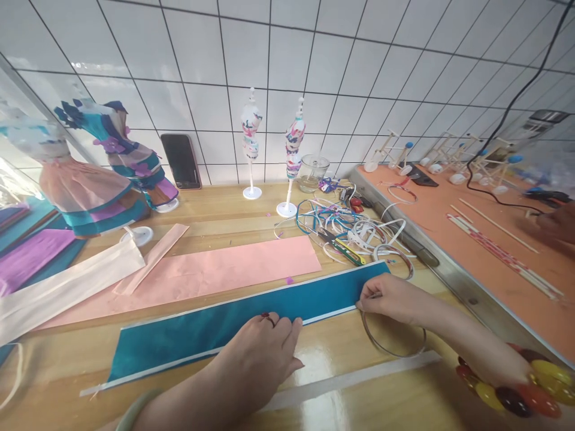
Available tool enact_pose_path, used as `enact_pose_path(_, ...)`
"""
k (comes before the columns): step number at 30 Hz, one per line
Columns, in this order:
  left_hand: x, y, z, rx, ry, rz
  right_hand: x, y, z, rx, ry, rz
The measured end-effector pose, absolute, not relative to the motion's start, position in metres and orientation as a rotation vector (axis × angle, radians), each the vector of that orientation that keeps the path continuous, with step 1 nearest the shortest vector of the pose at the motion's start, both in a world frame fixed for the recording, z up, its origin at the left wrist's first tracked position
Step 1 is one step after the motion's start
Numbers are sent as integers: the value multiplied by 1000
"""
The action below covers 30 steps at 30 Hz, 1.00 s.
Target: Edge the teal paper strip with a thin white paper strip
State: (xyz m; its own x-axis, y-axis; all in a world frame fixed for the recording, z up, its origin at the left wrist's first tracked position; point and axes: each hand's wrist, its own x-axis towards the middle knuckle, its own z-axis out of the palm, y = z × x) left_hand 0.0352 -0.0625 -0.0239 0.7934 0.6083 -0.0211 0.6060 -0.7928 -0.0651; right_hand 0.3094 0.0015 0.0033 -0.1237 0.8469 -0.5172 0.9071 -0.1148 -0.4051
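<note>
A long teal strip of crepe-like paper (188, 329) lies slantwise on the wooden table, with narrow white tape along both long edges. My left hand (265, 347) rests on its lower edge near the middle, fingers laid on the paper and thumb apart; a ring is on one finger. At the strip's right end, my right hand (380, 296) pinches the tape at the lower edge. Below that hand is a thin ring (395, 353), apparently a narrow tape roll; its link to the tape is hidden by the fingers.
Behind lie a pink strip (233, 263), cream strips (76, 284) and tangled tape scraps (354, 224) with a yellow-green cutter (350, 251). Dressed mannequins (85, 179), two small mannequin stands (251, 143), a phone (181, 160) and a glass jar (312, 170) stand farther back. Another person's hand (554, 230) is right.
</note>
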Motion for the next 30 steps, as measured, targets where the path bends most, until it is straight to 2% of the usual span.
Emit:
enact_pose_path(5, 37, -54, -4, -3106, -1226, 153, 310, 6, 4, 1988, 2019, -1104)
enact_pose_path(9, 55, -53, 9, -3018, -1522, 341, 311, 6, 3, 1982, 2026, -1121)
enact_pose_path(11, 71, -54, 7, -2962, -1476, 346, 311, 6, 2, 1982, 2035, -1126)
enact_pose_path(17, 121, -47, -10, -3022, -1083, -62, 311, 7, 1, 1945, 2088, -1143)
enact_pose_path(30, 130, -34, -28, -3051, -972, -148, 334, 10, 5, 1933, 2106, -1241)
